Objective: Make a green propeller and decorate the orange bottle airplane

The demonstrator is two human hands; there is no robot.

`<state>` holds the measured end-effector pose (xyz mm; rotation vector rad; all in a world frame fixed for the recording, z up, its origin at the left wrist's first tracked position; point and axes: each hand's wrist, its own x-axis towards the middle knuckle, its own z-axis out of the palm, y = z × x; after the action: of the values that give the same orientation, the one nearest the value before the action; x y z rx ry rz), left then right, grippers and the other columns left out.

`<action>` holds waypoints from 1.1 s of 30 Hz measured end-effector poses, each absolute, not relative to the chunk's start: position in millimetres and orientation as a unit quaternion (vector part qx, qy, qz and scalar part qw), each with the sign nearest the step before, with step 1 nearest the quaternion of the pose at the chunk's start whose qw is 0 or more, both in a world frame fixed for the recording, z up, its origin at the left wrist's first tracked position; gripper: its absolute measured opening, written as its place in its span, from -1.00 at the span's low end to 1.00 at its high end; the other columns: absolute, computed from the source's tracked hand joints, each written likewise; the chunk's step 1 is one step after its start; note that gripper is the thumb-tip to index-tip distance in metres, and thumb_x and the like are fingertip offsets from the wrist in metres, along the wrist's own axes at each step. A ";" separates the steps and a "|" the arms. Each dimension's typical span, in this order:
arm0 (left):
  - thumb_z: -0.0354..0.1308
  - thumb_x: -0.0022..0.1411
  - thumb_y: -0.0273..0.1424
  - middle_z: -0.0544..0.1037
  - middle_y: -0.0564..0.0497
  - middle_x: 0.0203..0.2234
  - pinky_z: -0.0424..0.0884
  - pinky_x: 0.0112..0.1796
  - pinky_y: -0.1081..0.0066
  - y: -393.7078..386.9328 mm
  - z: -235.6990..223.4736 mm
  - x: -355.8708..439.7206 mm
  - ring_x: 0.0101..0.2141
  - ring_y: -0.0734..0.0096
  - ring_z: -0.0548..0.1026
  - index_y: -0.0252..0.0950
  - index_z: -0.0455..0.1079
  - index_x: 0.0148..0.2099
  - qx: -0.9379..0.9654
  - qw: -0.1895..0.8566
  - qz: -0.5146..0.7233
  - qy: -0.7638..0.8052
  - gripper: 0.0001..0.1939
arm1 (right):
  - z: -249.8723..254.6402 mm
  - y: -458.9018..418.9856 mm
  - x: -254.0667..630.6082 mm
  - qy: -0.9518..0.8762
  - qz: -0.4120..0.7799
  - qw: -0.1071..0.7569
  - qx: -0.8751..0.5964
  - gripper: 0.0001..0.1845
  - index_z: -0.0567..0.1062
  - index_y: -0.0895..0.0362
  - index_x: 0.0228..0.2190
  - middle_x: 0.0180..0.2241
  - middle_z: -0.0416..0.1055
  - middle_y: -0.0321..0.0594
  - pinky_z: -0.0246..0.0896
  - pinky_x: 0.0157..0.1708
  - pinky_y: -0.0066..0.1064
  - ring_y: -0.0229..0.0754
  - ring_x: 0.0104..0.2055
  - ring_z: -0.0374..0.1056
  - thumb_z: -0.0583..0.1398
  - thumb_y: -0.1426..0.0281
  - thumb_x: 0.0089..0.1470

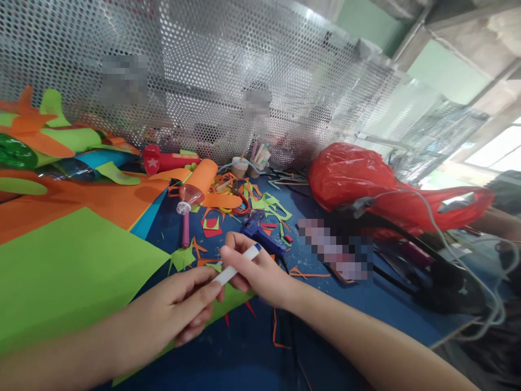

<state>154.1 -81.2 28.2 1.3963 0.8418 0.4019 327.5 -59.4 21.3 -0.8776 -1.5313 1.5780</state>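
A white marker (236,265) with a dark blue end is between my two hands, lying at a slant over the table. My left hand (191,301) is closed around its lower end, thumb along the barrel. Closed fingers of my right hand (258,274) grip it nearer the blue end. Under my hands lies part of a green paper sheet (232,298). Just beyond my right hand rests a blue glue gun (264,239), partly covered by the fingers. A pink marker (185,231) lies farther off to the left.
Large green paper (81,266) and orange paper (122,201) cover the left side. Bottles wrapped in coloured paper (69,142) lie behind. Scissors (242,205) sit among paper scraps. At right are a phone (331,250), a red plastic bag (354,174) and a cable. A perforated metal screen (223,70) bounds the back.
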 end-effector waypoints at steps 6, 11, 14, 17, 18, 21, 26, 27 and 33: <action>0.03 0.20 0.02 0.13 0.19 -0.62 0.00 -0.62 0.47 -80.0 21.4 150.5 -0.64 0.52 0.03 -0.19 0.40 -0.01 0.568 0.717 0.152 0.375 -0.53 | 13.6 -58.3 325.8 -0.586 0.637 0.353 -0.355 -0.57 0.17 0.08 -0.52 -0.76 0.18 -0.56 -0.18 -0.69 -0.57 -0.43 -0.72 0.03 0.32 0.19 -0.02; 0.10 0.14 0.09 -0.03 0.25 -0.63 -0.15 -0.59 0.47 -75.1 3.8 143.8 -0.60 0.53 -0.11 -0.18 0.28 0.09 0.521 0.770 0.147 0.339 -0.39 | 2.7 -55.2 324.9 -0.551 0.663 0.375 -0.339 -0.60 0.17 0.09 -0.52 -0.76 0.19 -0.57 -0.20 -0.70 -0.59 -0.44 -0.72 -0.01 0.31 0.24 -0.01; 0.09 0.17 0.10 -0.02 0.28 -0.64 -0.19 -0.60 0.46 -73.5 -2.1 143.0 -0.61 0.55 -0.14 -0.18 0.23 0.13 0.498 0.787 0.150 0.333 -0.38 | -0.3 -54.2 324.7 -0.546 0.662 0.382 -0.343 -0.60 0.18 0.09 -0.51 -0.77 0.17 -0.58 -0.23 -0.70 -0.58 -0.44 -0.72 -0.03 0.32 0.25 -0.04; 0.10 0.17 0.10 0.00 0.30 -0.65 -0.20 -0.62 0.47 -73.6 -2.4 144.5 -0.64 0.57 -0.15 -0.17 0.21 0.12 0.486 0.797 0.154 0.323 -0.38 | -1.7 -54.7 324.2 -0.549 0.653 0.391 -0.345 -0.61 0.19 0.09 -0.51 -0.77 0.15 -0.58 -0.22 -0.69 -0.57 -0.44 -0.72 -0.03 0.32 0.24 -0.03; 0.11 0.17 0.09 0.00 0.30 -0.66 -0.20 -0.63 0.47 -73.6 -1.7 145.0 -0.65 0.58 -0.16 -0.17 0.20 0.12 0.486 0.799 0.154 0.318 -0.39 | -1.9 -55.1 324.1 -0.551 0.651 0.393 -0.344 -0.62 0.19 0.09 -0.51 -0.77 0.14 -0.58 -0.22 -0.69 -0.57 -0.44 -0.72 -0.04 0.30 0.24 -0.01; 0.11 0.18 0.08 -0.03 0.32 -0.69 -0.20 -0.66 0.47 -72.6 0.7 144.6 -0.67 0.58 -0.18 -0.15 0.16 0.14 0.487 0.803 0.153 0.307 -0.38 | -2.2 -56.3 324.2 -0.554 0.649 0.397 -0.337 -0.63 0.19 0.09 -0.51 -0.76 0.14 -0.57 -0.21 -0.68 -0.58 -0.44 -0.71 -0.05 0.28 0.23 0.03; 0.10 0.24 0.02 -0.05 0.32 -0.69 -0.18 -0.65 0.48 -69.3 4.2 140.4 -0.68 0.58 -0.18 -0.13 0.15 0.12 0.475 0.813 0.135 0.308 -0.47 | -3.1 -56.1 326.4 -0.556 0.654 0.395 -0.328 -0.63 0.20 0.09 -0.50 -0.74 0.14 -0.56 -0.21 -0.69 -0.58 -0.44 -0.69 -0.04 0.29 0.22 0.04; 0.10 0.24 0.01 -0.03 0.32 -0.68 -0.19 -0.64 0.48 -68.9 5.0 140.0 -0.67 0.58 -0.18 -0.13 0.17 0.10 0.473 0.815 0.130 0.308 -0.50 | -3.6 -55.7 326.7 -0.557 0.655 0.391 -0.328 -0.63 0.20 0.09 -0.50 -0.74 0.15 -0.56 -0.20 -0.68 -0.58 -0.44 -0.69 -0.01 0.29 0.21 0.03; 0.17 0.16 0.05 0.16 0.23 -0.61 0.12 -0.55 0.48 -72.4 10.2 145.5 -0.62 0.60 0.04 -0.27 0.27 -0.24 0.444 0.838 0.141 0.283 -0.54 | -4.1 -55.3 325.3 -0.539 0.687 0.378 -0.306 -0.60 0.20 0.07 -0.46 -0.67 0.21 -0.56 0.05 -0.66 -0.55 -0.39 -0.69 0.20 0.33 0.21 -0.01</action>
<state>145.5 -72.4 10.2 0.9399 0.5985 0.2982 325.3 -55.3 -4.1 -0.7813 -1.3786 1.7570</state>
